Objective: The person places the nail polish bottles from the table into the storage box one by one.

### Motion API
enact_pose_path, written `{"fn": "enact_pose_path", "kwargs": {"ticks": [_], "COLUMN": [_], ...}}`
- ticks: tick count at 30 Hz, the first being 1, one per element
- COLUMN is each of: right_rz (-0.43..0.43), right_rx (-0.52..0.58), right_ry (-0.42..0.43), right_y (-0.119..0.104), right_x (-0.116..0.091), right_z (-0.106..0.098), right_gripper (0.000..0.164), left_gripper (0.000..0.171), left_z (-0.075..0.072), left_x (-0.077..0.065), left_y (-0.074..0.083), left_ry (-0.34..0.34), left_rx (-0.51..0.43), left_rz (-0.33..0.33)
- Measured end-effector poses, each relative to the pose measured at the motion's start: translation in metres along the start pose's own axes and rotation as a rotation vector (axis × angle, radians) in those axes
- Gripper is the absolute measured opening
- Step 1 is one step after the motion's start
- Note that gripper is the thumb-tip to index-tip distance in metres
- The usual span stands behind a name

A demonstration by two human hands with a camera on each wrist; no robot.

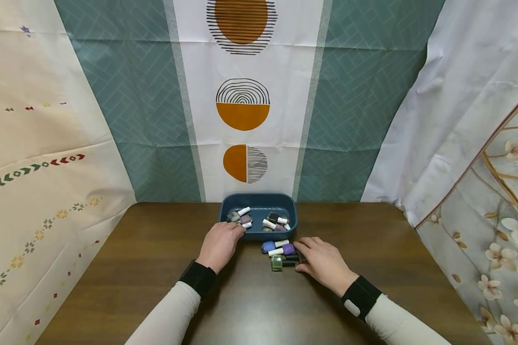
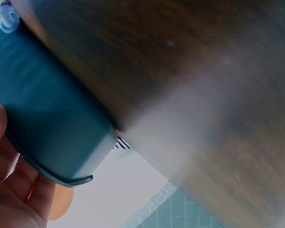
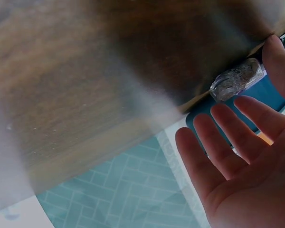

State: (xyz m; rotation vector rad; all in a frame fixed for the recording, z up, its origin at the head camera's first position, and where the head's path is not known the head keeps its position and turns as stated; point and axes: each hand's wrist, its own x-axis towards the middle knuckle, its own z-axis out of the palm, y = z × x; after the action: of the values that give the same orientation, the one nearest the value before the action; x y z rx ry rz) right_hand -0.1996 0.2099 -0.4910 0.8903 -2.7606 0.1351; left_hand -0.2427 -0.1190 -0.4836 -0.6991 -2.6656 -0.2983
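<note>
While left grip [image 1: 220, 243] holds bin [image 1: 265, 236], right grip [image 1: 322, 262] gapes.

The tub [image 1: 269, 236] stands toward the far edge of the bench [image 1: 155, 273] with the hanging panel [image 1: 246, 62] behind it, and inside lie two groups of bottles — a left cluster [image 1: 245, 219] and a right cluster [image 1: 269, 224], a gap between them. Right before the tub, toward its right half, loose bottles [image 1: 276, 263] lie close together on the bench, one nearer than the next — the left hand [image 1: 220, 244] is at the tub's front left corner, the right hand [image 1: 323, 263] at these bottles' right end. Side cloths [image 1: 47, 120] hang left and right of the bench.
</note>
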Motion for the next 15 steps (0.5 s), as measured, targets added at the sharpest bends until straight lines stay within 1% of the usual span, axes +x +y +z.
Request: {"fn": "enact_pose_path", "kwargs": {"ticks": [6, 15], "right_rz": [-0.008, -0.019], "right_rx": [0.007, 0.036], "right_ry": [0.007, 0.018], "right_y": [-0.0014, -0.0029], "right_x": [0.0026, 0.0083], "right_z": [0.0010, 0.0024], "right_gripper": [0.065, 0.061], "left_gripper": [0.013, 0.014], "left_z": [0.0010, 0.0021], "left_x": [-0.0007, -0.0010], "left_y": [-0.0013, -0.0018], "left_ry": [0.029, 0.039], "left_rx": [0.019, 0.010], "left_rz": [0.028, 0.036]}}
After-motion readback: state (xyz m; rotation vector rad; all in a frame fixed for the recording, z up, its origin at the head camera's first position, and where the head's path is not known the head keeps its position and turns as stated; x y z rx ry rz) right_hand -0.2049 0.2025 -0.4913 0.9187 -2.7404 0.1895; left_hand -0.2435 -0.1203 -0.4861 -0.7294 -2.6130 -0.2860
